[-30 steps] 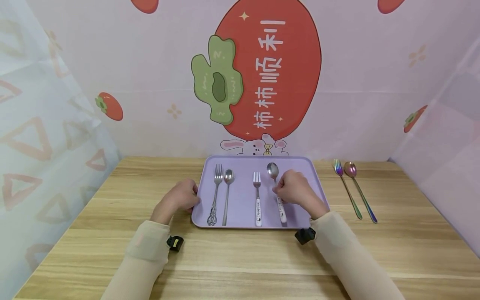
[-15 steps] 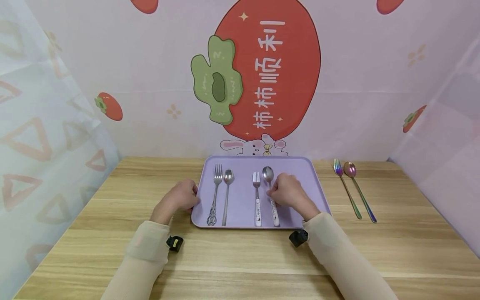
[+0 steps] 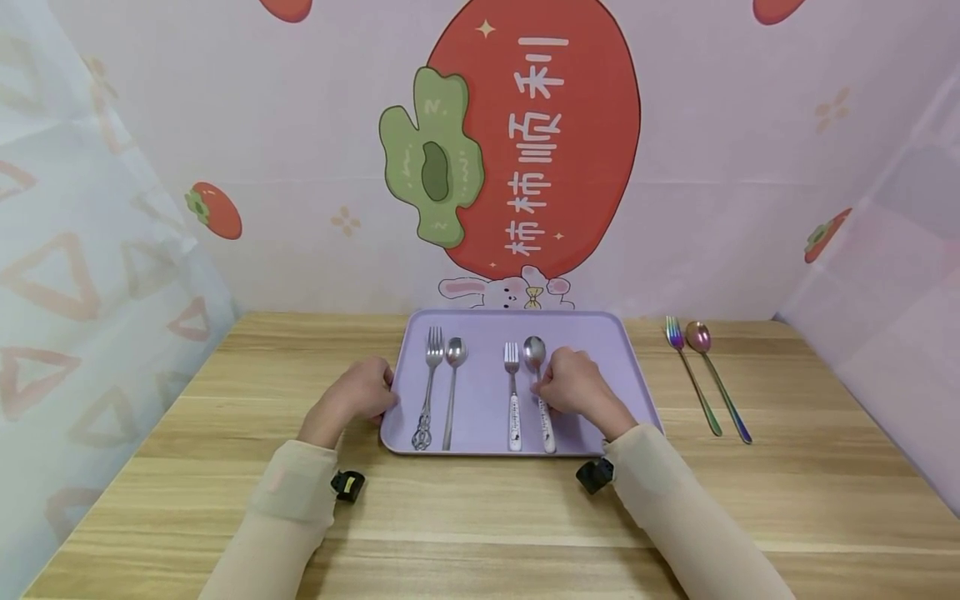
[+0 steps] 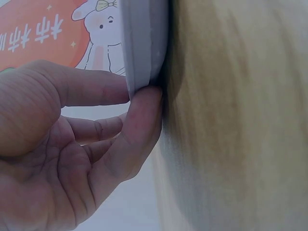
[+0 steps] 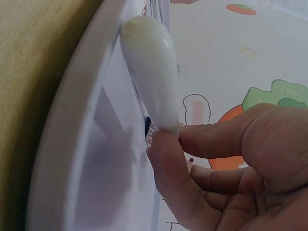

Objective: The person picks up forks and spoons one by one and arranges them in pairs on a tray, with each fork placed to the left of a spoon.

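My left hand holds the left edge of a lilac tray; in the left wrist view the thumb and a finger pinch its rim. Over the tray's right half, my right hand pinches a spoon with a white patterned handle. The rounded end of that spoon handle lies close to the tray's front rim in the right wrist view. Just left of the spoon is a fork with a matching white handle, nearly parallel to it.
On the tray's left side lie a silver fork with an ornate handle and a plain silver spoon. A rainbow-coloured fork and spoon rest on the wooden table to the right. A patterned backdrop stands behind.
My right hand has moved left with the white-handled spoon, bringing it close beside the white-handled fork and slightly nearer the front. My left hand stays at the tray's edge.
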Motion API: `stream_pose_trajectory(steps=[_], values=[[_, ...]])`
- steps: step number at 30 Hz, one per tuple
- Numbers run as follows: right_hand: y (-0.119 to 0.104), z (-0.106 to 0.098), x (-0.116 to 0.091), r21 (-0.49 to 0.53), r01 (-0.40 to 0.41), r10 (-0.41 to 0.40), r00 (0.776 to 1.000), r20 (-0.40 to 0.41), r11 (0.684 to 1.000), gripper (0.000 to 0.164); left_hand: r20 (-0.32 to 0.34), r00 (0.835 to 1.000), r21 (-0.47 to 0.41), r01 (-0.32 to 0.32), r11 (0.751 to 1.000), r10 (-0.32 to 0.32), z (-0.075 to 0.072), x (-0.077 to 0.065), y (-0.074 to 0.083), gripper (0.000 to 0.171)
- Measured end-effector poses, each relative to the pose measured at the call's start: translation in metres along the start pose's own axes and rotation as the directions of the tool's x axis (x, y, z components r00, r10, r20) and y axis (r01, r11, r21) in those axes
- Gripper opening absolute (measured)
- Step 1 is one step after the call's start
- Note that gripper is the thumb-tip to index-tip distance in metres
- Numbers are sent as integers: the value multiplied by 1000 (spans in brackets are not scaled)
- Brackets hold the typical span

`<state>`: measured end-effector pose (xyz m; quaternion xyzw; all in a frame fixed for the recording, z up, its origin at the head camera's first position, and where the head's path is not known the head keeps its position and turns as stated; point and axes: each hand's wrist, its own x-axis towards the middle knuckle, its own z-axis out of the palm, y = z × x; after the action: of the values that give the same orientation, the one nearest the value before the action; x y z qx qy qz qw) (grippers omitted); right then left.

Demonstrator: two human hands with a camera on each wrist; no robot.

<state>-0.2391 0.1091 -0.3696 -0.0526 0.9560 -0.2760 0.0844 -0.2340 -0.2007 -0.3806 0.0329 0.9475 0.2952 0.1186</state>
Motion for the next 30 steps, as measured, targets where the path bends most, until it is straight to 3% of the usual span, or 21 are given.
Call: stream_pose_trajectory(steps=[18,30], values=[[0,6,4,15,-31,31,1000,-1,999,28,2,1000,-12,-10,1000,10,0,2,-1,12],[2,13,6,-1,-24,24,1000,-3,1000,39,-4,1000,1,-8,1000,8,-1,1,0,13]])
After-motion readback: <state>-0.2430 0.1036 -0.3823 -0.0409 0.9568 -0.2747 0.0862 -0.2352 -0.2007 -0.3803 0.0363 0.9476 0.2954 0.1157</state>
